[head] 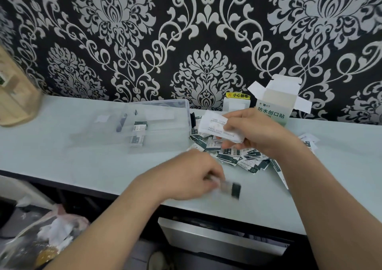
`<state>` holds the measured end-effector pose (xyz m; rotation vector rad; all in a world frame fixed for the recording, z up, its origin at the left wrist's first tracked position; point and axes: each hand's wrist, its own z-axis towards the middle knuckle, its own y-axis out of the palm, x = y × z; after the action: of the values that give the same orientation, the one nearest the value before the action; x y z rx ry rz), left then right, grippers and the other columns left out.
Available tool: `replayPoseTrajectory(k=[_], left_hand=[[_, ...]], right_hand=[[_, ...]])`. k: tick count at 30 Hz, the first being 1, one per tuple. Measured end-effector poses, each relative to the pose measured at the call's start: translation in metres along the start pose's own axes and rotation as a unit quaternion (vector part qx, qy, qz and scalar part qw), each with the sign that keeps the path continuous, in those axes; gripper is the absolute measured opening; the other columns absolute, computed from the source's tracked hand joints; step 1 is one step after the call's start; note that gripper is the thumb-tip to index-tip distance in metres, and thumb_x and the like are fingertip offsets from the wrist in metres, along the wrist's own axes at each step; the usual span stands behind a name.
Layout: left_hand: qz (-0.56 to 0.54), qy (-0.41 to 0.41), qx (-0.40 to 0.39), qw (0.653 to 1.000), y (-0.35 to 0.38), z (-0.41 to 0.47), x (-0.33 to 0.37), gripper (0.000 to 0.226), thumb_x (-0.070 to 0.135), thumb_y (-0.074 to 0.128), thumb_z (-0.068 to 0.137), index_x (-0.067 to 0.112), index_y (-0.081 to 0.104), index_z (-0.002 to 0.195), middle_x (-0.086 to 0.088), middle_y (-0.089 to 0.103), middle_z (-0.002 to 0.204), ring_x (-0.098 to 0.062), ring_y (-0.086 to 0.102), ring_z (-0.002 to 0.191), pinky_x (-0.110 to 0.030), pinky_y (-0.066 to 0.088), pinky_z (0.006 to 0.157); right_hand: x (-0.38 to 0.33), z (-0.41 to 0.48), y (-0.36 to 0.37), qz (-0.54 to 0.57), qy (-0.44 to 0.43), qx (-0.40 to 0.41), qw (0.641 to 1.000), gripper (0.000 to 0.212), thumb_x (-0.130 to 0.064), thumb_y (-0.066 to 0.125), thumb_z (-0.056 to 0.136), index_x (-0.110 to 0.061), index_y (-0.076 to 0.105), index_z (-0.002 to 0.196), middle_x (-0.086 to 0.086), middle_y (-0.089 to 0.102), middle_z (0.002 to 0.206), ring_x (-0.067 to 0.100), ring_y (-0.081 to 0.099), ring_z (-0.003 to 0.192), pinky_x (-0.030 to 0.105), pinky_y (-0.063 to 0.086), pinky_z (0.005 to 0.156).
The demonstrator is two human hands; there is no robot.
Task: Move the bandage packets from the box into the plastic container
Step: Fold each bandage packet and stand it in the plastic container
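Left hand [186,174] is hovering over the near edge of the table [62,156], fingers curled and pinching one bandage packet [232,188]. The packet is motion-blurred, and only its dark end is reading clearly.

Right hand [255,132] is gripping a folded white leaflet [215,125] above the pile of packets [233,158]. Hand and forearm are hiding the pile's middle and right part; a few packets are showing past the wrist. The leaflet's print is too small to read.

Box [275,104] is standing open behind the right hand, flaps up, lower front hidden. Its contents cannot be told.

Plastic container [187,112] is lying just left of the pile, its clear walls hard to trace. A small stack of packets [138,134] is sitting inside.

A wooden object [16,100] is being cut off at the left edge.
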<state>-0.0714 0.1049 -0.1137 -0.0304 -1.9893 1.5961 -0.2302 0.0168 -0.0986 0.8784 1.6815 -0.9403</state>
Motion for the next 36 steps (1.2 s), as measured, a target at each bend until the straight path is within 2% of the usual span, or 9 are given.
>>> replayPoseTrajectory(k=[5, 8, 12, 18, 20, 25, 28, 32, 36], left_hand=[[-0.239, -0.052, 0.277, 0.929, -0.025, 0.007, -0.022, 0.025, 0.01, 0.062, 0.091, 0.033, 0.07, 0.095, 0.007, 0.063, 0.073, -0.005, 0.057, 0.053, -0.033, 0.054, 0.053], [-0.228, -0.076, 0.329, 0.913, -0.03, 0.014, -0.024, 0.023, 0.016, 0.074, 0.082, 0.036, 0.069, 0.093, 0.014, 0.063, 0.072, 0.001, 0.053, 0.053, -0.018, 0.046, 0.057], [-0.235, -0.107, 0.347, 0.902, -0.034, 0.019, -0.029, 0.035, 0.018, 0.079, 0.077, 0.036, 0.065, 0.103, 0.012, 0.063, 0.094, -0.006, 0.061, 0.083, -0.019, 0.049, 0.078], [-0.317, -0.078, 0.424, 0.845, -0.044, 0.015, -0.027, 0.021, 0.003, 0.075, 0.079, 0.023, 0.07, 0.078, 0.014, 0.068, 0.07, 0.0, 0.057, 0.06, -0.016, 0.05, 0.061], [-0.38, -0.039, 0.406, 0.83, -0.044, 0.013, -0.027, 0.025, -0.005, 0.075, 0.075, 0.019, 0.071, 0.073, 0.012, 0.07, 0.071, -0.003, 0.062, 0.07, -0.016, 0.049, 0.067], [-0.398, -0.051, 0.292, 0.868, -0.036, 0.014, -0.032, 0.032, -0.003, 0.069, 0.081, 0.028, 0.079, 0.078, 0.007, 0.074, 0.102, -0.015, 0.066, 0.103, -0.035, 0.05, 0.097], [-0.41, -0.055, 0.249, 0.875, -0.035, 0.012, -0.031, 0.032, -0.002, 0.064, 0.085, 0.026, 0.08, 0.084, -0.001, 0.074, 0.101, -0.031, 0.066, 0.096, -0.038, 0.055, 0.09], [-0.412, -0.053, 0.229, 0.881, -0.034, 0.011, -0.026, 0.027, 0.0, 0.061, 0.082, 0.019, 0.079, 0.084, -0.001, 0.073, 0.1, -0.021, 0.061, 0.082, -0.024, 0.053, 0.069], [-0.397, -0.017, 0.219, 0.891, -0.031, 0.014, -0.023, 0.017, 0.026, 0.066, 0.079, 0.017, 0.075, 0.092, -0.001, 0.066, 0.099, -0.004, 0.056, 0.077, -0.019, 0.045, 0.067]], right_hand=[[-0.007, -0.012, 0.007, 0.022, -0.017, -0.061, 0.998, 0.025, -0.007, 0.055, 0.09, -0.02, 0.076, 0.095, 0.01, 0.076, 0.086, 0.023, 0.07, 0.063, 0.018, 0.047, 0.04], [-0.009, -0.006, 0.013, 0.064, -0.01, -0.063, 0.996, 0.031, -0.001, 0.047, 0.088, -0.013, 0.074, 0.099, 0.017, 0.073, 0.086, 0.021, 0.065, 0.055, 0.017, 0.04, 0.034], [-0.006, -0.001, 0.014, 0.089, 0.007, -0.042, 0.995, 0.03, -0.002, 0.044, 0.088, -0.005, 0.067, 0.106, 0.022, 0.07, 0.085, 0.019, 0.059, 0.049, 0.017, 0.036, 0.032], [-0.002, 0.002, 0.004, 0.107, 0.032, -0.027, 0.993, 0.026, -0.003, 0.045, 0.092, -0.009, 0.067, 0.104, 0.021, 0.069, 0.086, 0.016, 0.047, 0.044, 0.015, 0.026, 0.027], [-0.002, 0.002, 0.003, 0.128, 0.044, -0.025, 0.99, 0.025, -0.003, 0.046, 0.091, -0.007, 0.067, 0.105, 0.021, 0.068, 0.081, 0.015, 0.044, 0.042, 0.014, 0.023, 0.027], [-0.006, 0.0, 0.005, 0.199, 0.069, -0.029, 0.977, 0.022, -0.004, 0.045, 0.087, 0.0, 0.062, 0.102, 0.021, 0.063, 0.085, 0.012, 0.04, 0.038, 0.012, 0.017, 0.027], [-0.005, 0.0, 0.004, 0.224, 0.079, -0.027, 0.971, 0.026, -0.013, 0.047, 0.092, -0.001, 0.068, 0.102, 0.016, 0.065, 0.081, 0.01, 0.036, 0.038, 0.011, 0.017, 0.029], [-0.003, 0.001, 0.009, 0.2, 0.071, -0.032, 0.977, 0.041, -0.041, 0.051, 0.096, -0.004, 0.07, 0.098, 0.008, 0.063, 0.068, 0.006, 0.034, 0.038, 0.012, 0.019, 0.03], [-0.003, 0.003, 0.021, 0.214, 0.034, -0.045, 0.975, 0.011, -0.008, 0.051, 0.096, -0.005, 0.061, 0.098, 0.005, 0.055, 0.063, 0.004, 0.036, 0.037, 0.011, 0.018, 0.031]])
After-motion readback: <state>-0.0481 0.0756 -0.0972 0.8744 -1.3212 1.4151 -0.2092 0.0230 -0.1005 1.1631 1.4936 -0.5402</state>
